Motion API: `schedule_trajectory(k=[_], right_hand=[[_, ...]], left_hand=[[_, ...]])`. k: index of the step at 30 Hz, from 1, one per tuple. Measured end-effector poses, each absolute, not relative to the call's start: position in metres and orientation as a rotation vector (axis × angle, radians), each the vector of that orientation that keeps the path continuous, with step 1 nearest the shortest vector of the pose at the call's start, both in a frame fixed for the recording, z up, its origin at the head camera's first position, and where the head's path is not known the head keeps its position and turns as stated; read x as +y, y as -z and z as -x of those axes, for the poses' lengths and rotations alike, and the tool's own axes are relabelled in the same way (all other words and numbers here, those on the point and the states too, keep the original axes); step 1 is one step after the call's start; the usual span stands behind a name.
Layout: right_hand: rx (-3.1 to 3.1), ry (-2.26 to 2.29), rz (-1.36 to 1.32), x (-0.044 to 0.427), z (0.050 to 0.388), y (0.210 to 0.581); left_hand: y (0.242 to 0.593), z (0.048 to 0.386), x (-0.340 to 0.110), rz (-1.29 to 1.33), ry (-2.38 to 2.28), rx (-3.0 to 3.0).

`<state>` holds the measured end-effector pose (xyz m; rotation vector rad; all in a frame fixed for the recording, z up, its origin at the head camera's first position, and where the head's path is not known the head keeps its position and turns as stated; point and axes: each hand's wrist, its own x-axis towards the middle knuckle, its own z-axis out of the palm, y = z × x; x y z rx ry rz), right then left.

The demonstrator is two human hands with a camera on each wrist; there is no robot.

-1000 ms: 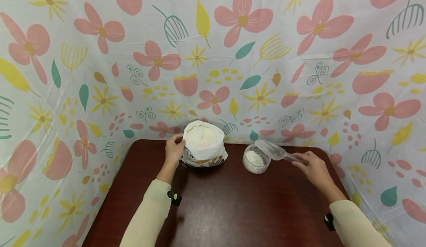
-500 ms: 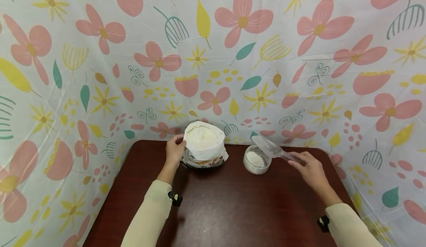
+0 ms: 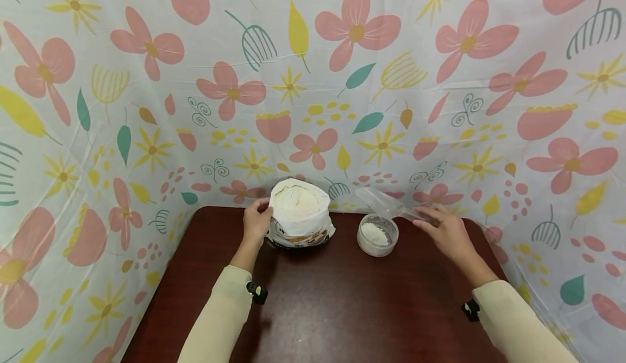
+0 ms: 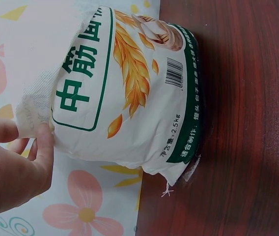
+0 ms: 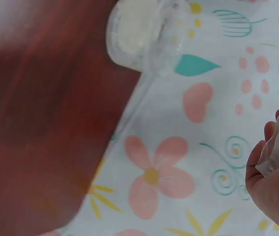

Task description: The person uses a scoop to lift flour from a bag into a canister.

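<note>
An open white flour bag [image 3: 299,216] stands on the table near its back edge, full of pale powder. My left hand [image 3: 257,221] pinches its rolled rim on the left side; in the left wrist view the thumb and fingers of that hand [image 4: 19,167] hold the white edge of the bag [image 4: 125,98]. My right hand [image 3: 446,231] grips the handle of a clear scoop [image 3: 383,202], tilted over the back rim of a clear round container [image 3: 377,238] with white powder in it. In the right wrist view the hand [image 5: 277,182] holds the handle, with the container [image 5: 134,37] at the top.
The dark red-brown table [image 3: 337,308] reaches back to a flower-patterned cloth [image 3: 313,80], which hangs behind it and at both sides. The container stands to the right of the bag, with a strip of table between them.
The scoop and my right hand have moved left, and the scoop's bowl is now farther back and higher above the container. My left hand stays on the bag's rim.
</note>
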<state>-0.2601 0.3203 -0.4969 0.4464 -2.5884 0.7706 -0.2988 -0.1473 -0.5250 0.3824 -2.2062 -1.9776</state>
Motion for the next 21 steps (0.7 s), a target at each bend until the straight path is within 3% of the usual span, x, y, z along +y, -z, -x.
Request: schedule_trajectory(k=[21], right_hand=[[-2.606,-0.592,-0.868,0.274,0.298,0.412]], left_hand=[[0.524,0.3,-0.145,-0.374,1.981,-2.198]])
